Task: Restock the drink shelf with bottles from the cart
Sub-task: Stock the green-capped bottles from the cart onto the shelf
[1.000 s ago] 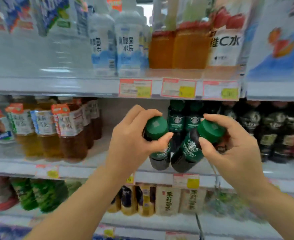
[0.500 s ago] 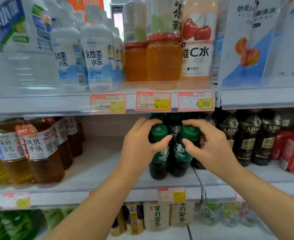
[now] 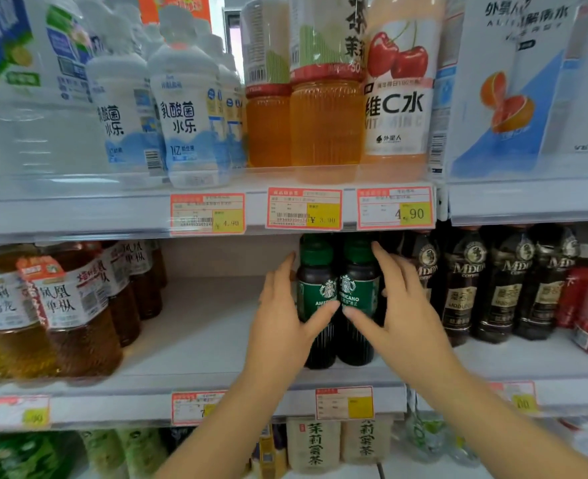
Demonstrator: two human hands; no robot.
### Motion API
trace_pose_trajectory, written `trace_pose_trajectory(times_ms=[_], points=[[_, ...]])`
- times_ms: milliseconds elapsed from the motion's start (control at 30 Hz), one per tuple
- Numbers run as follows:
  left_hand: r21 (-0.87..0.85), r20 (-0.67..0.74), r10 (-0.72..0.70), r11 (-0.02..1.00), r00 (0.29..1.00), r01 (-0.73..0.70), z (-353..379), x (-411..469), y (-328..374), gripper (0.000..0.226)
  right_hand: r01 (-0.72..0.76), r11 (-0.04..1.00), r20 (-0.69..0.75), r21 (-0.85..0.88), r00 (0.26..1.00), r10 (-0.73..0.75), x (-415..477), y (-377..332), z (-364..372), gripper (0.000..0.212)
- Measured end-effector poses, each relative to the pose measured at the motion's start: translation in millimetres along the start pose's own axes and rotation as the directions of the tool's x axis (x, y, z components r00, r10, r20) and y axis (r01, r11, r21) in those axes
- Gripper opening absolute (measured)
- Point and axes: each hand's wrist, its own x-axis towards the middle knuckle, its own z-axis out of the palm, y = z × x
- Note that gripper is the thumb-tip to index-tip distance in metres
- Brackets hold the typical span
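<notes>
Though upright, two dark coffee bottles [image 3: 315, 288]

Both bare arms reach fwd
L hand [image 3: 283, 318] & R hand [image 3: 404, 311] open, fingers straight, pointing up, palms facing in — thumb tips nearly meet.

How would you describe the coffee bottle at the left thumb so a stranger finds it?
Look at the middle shelf, below the three red price tags. Two green-capped coffee bottles stand together. Yours is the left bottle, touched by the left hand; only it has bare shelf beside it.
</notes>
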Motion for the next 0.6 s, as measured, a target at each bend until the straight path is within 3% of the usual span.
trace_pose_trajectory(times_ms=[67, 167, 600], points=[[0.019, 0.048, -0.069, 0.997, 0.996, 0.068, 5.1, -16.6, -8.7, 0.079, -0.051, 0.999, 0.012, 0.008, 0.999, 0.051, -18.9, 3.0, 11.9, 0.095], [0.046, 0.089, -0.106, 0.994, 0.990, 0.102, 10.9, -26.9, -16.6, 0.075, -0.112, 0.992, 0.017, 0.054, 0.994, 0.111, -30.4, 7.4, 25.4, 0.097], [-0.054, 0.216, -0.178, 0.980, 0.960, 0.194, 8.3, -17.1, -19.8, 0.068, -0.203, 0.957, 0.066, 0.205, 0.979, 0.193, -31.9, 17.7, 41.6, 0.084]])
